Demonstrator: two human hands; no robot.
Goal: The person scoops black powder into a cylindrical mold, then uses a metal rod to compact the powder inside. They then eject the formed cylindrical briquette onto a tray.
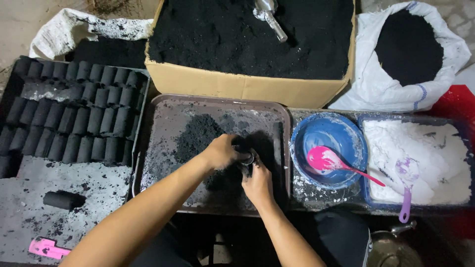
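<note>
Left hand (pixel 220 151): bare from where I watch, no glove, no ring that I can see; black powder dusts the fingers.
Right hand (pixel 257 184): bare too, fingertips smudged black.
Forearms: both uncovered up to the lower edge of the frame; I see no sleeve, watch or band.
Clothing: something dark at the bottom centre, too dim for me to tell.
</note>
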